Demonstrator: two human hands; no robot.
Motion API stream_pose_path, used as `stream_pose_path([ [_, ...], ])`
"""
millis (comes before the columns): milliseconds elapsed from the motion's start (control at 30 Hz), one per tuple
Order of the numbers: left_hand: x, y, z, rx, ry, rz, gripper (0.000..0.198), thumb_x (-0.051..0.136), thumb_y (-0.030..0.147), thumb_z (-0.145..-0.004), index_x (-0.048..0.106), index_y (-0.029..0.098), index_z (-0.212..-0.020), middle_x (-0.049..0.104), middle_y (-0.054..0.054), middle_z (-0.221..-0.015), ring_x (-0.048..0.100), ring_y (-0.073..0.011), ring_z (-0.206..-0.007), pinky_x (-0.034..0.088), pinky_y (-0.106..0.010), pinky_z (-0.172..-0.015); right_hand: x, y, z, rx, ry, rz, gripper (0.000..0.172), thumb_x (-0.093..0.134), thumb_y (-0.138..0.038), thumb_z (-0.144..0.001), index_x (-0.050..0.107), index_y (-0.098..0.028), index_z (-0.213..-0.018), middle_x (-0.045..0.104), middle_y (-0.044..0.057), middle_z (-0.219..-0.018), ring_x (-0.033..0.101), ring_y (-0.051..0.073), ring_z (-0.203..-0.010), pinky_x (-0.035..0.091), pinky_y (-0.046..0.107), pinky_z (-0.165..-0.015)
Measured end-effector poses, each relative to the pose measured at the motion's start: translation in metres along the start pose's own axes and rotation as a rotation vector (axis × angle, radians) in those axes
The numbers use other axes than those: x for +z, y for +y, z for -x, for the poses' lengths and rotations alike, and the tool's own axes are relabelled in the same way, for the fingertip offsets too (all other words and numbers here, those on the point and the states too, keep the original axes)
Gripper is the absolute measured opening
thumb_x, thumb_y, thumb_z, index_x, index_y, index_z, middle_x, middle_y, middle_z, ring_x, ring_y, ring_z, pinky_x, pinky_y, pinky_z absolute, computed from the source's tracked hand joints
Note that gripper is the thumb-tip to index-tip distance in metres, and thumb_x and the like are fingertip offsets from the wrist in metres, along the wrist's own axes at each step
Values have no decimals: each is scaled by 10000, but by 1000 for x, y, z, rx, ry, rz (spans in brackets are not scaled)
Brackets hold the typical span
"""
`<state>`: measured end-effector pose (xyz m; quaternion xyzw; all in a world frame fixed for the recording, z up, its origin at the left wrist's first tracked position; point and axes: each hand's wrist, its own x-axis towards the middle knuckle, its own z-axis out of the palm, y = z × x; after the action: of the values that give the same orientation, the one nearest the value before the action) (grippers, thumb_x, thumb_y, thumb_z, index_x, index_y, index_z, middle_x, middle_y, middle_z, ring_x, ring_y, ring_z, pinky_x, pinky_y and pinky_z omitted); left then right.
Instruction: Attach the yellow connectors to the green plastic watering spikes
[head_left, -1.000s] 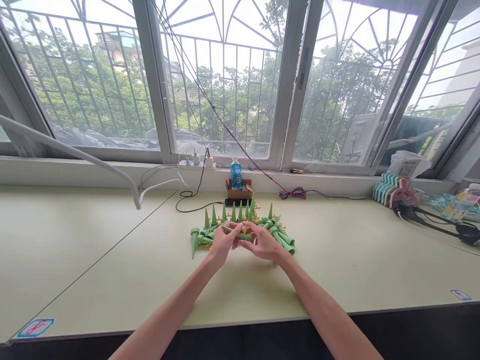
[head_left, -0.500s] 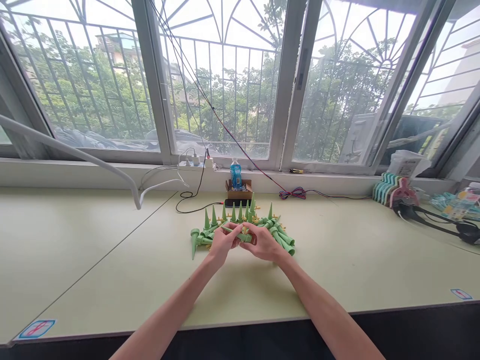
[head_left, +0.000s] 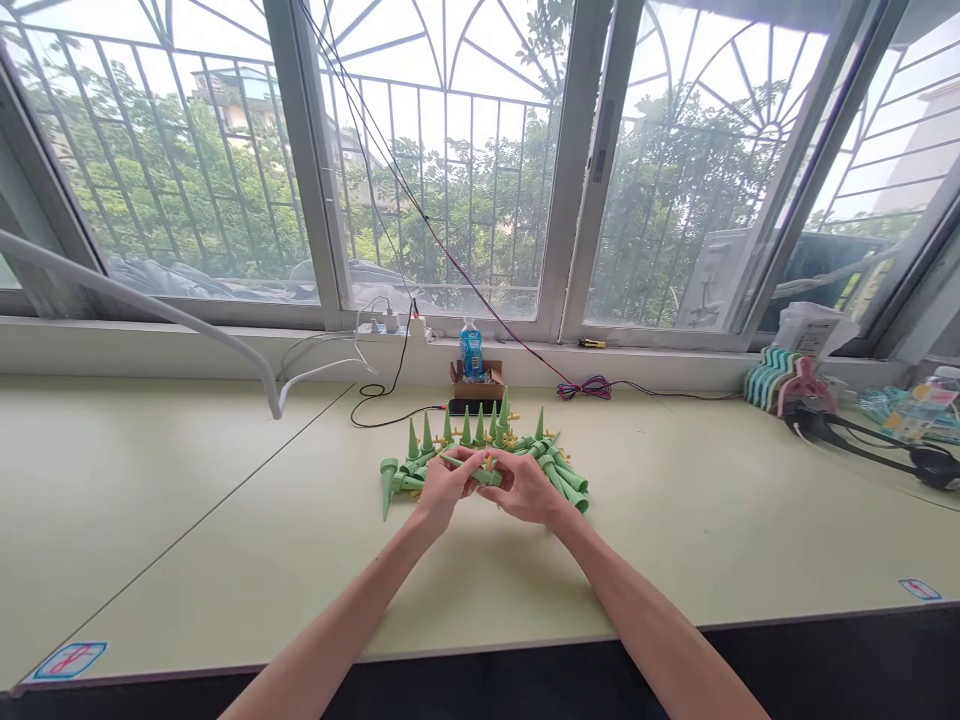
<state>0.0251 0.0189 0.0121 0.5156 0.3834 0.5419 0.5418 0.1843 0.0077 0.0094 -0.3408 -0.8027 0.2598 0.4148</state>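
A green plastic watering spike (head_left: 489,478) with a small yellow valve (head_left: 490,462) on it is held between my two hands, its pointed end toward the left. My left hand (head_left: 447,486) is closed around the tapered part. The fingers of my right hand (head_left: 529,488) are closed at the wide end, by the valve; the fingertips partly hide it. Just beyond, several green spikes stand upright in a row (head_left: 466,428). More spikes lie in a pile on the right (head_left: 568,475), and a few lie on the left (head_left: 388,485).
Behind the spikes are a black phone (head_left: 472,407) on a cable and a small cardboard box (head_left: 478,388) with a blue bottle (head_left: 471,352). A white curved tube (head_left: 225,322) reaches in from the left. Hangers (head_left: 780,380) and a black strap (head_left: 855,440) lie at right.
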Motion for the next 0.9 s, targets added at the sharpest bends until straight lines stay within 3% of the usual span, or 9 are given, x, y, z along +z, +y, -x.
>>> stream_pose_path([
  [367,1,1,1,1,-1,2,319,782,385,-628,571,147,-648,485,49,-498,371,-43,-421,264,-193,-437,-1,-2,0,-21,-5,-13,348,612,-229,-775,584,-181,-1119,454,-64,-616,365,68,-503,335,192,-486],
  [633,1,1,1,-7,6,-8,323,779,401,-631,580,148,-658,485,47,-507,362,-43,-419,252,-199,-436,-1,1,1,9,-49,-68,343,603,-236,-796,586,-176,-1134,542,-38,-649,482,82,-501,400,208,-511],
  [900,3,5,3,-15,23,-38,344,782,414,-631,565,148,-655,486,48,-509,373,-48,-435,274,-200,-445,-1,5,0,8,-45,-44,371,616,-216,-786,582,-195,-1155,518,-46,-637,492,85,-508,400,201,-504],
])
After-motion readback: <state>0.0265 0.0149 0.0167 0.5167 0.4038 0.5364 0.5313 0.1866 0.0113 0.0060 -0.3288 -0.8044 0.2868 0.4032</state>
